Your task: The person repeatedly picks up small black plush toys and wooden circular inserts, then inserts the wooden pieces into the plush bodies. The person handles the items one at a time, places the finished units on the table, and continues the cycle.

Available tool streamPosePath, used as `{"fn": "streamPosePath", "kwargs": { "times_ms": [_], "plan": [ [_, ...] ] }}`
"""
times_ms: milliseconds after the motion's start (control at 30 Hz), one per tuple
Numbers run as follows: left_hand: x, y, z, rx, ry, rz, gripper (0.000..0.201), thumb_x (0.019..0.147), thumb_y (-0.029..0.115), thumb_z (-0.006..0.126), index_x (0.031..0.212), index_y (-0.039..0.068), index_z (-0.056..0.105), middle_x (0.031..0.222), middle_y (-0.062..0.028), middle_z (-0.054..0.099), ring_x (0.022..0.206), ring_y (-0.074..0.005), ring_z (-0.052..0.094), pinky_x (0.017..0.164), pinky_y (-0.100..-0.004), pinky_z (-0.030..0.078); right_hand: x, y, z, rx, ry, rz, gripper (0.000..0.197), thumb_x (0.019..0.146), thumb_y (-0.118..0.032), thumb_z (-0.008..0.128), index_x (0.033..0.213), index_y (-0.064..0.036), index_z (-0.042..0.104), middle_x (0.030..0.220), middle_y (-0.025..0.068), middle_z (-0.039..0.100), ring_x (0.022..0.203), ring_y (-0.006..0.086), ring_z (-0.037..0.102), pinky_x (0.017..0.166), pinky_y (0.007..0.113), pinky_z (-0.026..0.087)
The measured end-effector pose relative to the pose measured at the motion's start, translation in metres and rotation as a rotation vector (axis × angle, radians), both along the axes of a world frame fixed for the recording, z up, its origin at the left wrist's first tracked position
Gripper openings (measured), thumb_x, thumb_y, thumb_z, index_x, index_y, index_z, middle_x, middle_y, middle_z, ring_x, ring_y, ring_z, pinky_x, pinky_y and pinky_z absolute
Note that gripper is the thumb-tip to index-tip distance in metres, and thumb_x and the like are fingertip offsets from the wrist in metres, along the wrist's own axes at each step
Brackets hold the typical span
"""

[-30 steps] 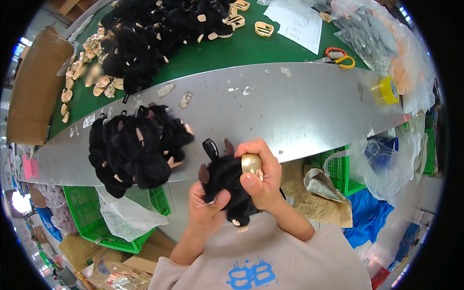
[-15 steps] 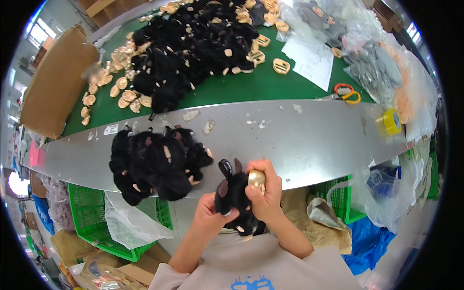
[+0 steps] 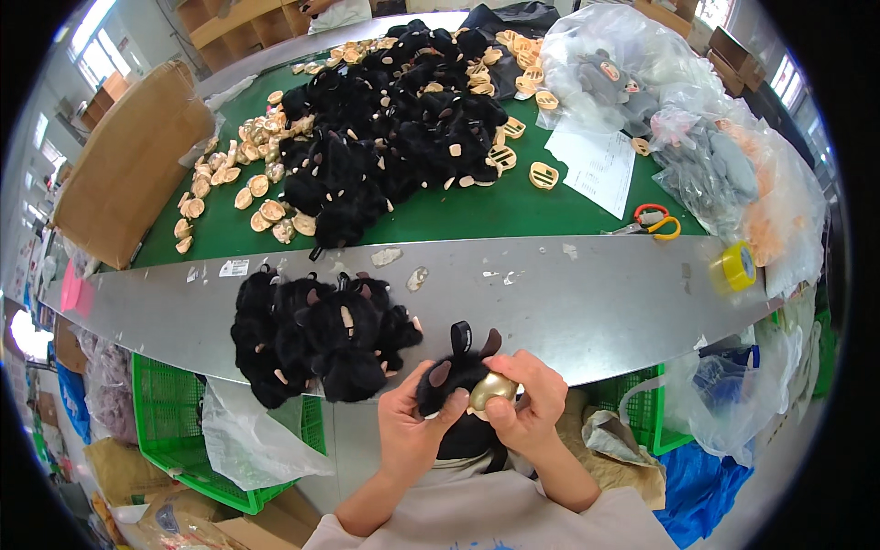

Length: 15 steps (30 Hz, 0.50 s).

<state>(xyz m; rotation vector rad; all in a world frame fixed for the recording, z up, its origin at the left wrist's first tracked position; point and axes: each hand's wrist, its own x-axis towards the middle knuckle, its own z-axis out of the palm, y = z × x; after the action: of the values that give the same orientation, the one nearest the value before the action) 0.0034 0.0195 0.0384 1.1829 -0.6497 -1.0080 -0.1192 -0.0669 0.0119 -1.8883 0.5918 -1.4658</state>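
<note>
Just off the front edge of the table, a black plush toy (image 3: 458, 365) with brown ears and a black loop is held between my two hands. My left hand (image 3: 414, 423) is closed around the toy's left side, thumb pressed on its front. A shiny gold, rounded plastic piece (image 3: 492, 392) is pinched in my right hand (image 3: 532, 403), against the toy's side. The toy's lower part is partly hidden by my hands. Left of them on the metal strip lies a cluster of similar black plush toys (image 3: 353, 339).
A large heap of black plush toys (image 3: 403, 119) covers the green tabletop (image 3: 440, 215), with gold and beige plastic pieces (image 3: 261, 188) around it. Scissors (image 3: 653, 222), yellow tape (image 3: 736, 266), paper (image 3: 596, 170) and bagged grey plush lie right. Green crates (image 3: 165, 431) stand below; a cardboard piece (image 3: 133, 165) leans left.
The view has shifted so the table sits lower in it. The toy is turned more upright, and the gold piece has moved from above my right fist to against the toy's front side.
</note>
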Motion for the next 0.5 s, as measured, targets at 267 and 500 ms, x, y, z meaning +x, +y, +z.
{"fn": "streamPosePath", "kwargs": {
  "times_ms": [267, 500],
  "plan": [
    [-0.010, -0.001, -0.010, -0.123, -0.022, 0.115, 0.013, 0.088, 0.005, 0.073, 0.097, 0.001, 0.065, 0.090, 0.0045, 0.059, 0.079, -0.0016, 0.049, 0.069, -0.0164, 0.039, -0.002, -0.004, 0.008, -0.324, 0.128, -0.199, 0.036, 0.081, -0.030, 0.076, 0.098, 0.0010, 0.067, 0.057, 0.0010, 0.051, 0.047, 0.0144, 0.041, 0.042, 0.028, 0.030],
    [-0.018, -0.006, 0.001, -0.089, 0.075, -0.013, 0.021, 0.088, 0.005, 0.073, 0.101, 0.003, 0.057, 0.090, 0.0042, 0.057, 0.080, 0.0000, 0.048, 0.068, -0.0162, 0.039, -0.004, -0.008, 0.010, -0.305, 0.157, -0.329, 0.036, 0.079, -0.027, 0.079, 0.100, -0.0006, 0.068, 0.056, 0.0008, 0.049, 0.046, 0.0156, 0.040, 0.042, 0.028, 0.030]
  ]
}}
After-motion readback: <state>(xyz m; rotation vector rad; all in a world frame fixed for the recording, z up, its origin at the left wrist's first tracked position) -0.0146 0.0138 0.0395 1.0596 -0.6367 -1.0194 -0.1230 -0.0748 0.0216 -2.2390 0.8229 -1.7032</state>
